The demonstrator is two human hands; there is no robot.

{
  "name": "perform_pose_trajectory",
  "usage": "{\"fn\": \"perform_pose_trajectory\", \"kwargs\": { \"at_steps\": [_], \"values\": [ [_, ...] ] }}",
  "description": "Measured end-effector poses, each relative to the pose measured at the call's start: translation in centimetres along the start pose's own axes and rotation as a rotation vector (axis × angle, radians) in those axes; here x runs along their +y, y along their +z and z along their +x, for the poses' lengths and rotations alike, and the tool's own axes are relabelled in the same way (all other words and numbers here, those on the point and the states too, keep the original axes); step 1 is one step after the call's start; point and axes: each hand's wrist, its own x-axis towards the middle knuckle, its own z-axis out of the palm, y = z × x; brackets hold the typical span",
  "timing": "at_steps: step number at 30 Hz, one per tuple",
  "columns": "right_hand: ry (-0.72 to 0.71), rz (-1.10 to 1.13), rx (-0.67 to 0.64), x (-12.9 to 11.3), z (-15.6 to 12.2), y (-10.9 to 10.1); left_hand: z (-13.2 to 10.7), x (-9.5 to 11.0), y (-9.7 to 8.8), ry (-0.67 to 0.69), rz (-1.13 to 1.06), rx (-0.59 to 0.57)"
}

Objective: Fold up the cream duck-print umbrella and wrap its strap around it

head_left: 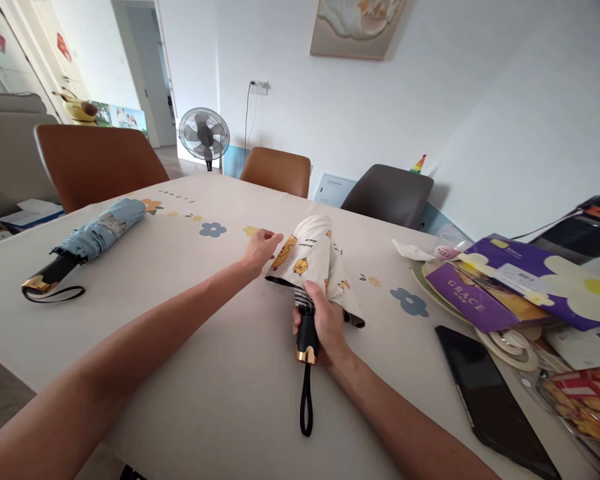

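A folding umbrella with a white canopy and yellow duck prints stands in the middle of the head view, its canopy gathered loosely with one flap spread to the right. My right hand is wrapped around its black handle, just below the canopy, with the thumb on the cloth. A gold band and a black wrist loop show beneath that grip. My left hand has its fingers bent and pinched together at the canopy's left edge; the cloth between the fingertips is mostly hidden.
A closed light-blue umbrella lies on the table at left. To the right are a black phone, a purple box and a snack container. Chairs and a fan stand beyond.
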Motion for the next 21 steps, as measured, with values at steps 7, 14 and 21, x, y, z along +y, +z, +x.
{"fn": "perform_pose_trajectory", "kwargs": {
  "at_steps": [7, 14, 21],
  "values": [
    [0.006, -0.015, 0.033, 0.6, 0.3, 0.1, -3.5, 2.6, 1.3, 0.185, 0.04, -0.089],
    [0.029, -0.034, -0.047, 0.6, 0.3, 0.2, -5.6, 3.4, 2.2, 0.066, 0.166, -0.201],
    [0.061, -0.115, -0.081, 0.4, 0.0, 0.4, -4.7, 3.7, 1.7, -0.035, 0.056, -0.155]
  ]
}}
